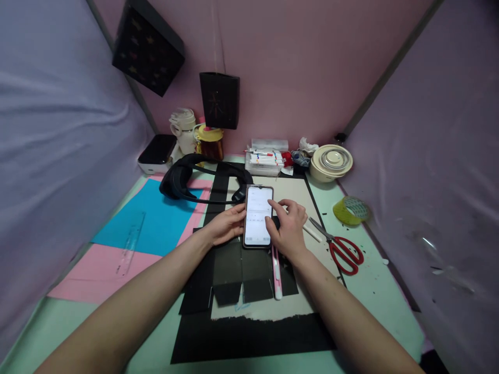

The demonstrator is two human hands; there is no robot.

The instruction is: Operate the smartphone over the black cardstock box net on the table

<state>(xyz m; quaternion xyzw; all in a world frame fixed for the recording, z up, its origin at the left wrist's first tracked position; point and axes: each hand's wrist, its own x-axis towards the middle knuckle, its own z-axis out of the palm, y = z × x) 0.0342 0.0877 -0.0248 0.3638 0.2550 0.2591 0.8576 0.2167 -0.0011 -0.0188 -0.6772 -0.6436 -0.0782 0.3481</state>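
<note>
- Left hand [226, 224] steadying the phone [258, 215] at its left edge, grip curled loosely against the case, not clamped.
- Right hand [289, 228] over the phone's right side, grip spread, forefinger tip on the lit screen.
- Phone lying flat on folded black paper [241, 270], at the tabletop's middle.
- Just below the phone: a pink craft knife [276, 275], untouched.
- Right of the phone: red scissors [345, 252], idle.
- Black paper creased and partly cut; cutting paused, by the look of it.

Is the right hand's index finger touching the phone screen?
Touching. The head view shows the right hand with its index fingertip lying on the lit screen of the phone, no gap visible.
</note>
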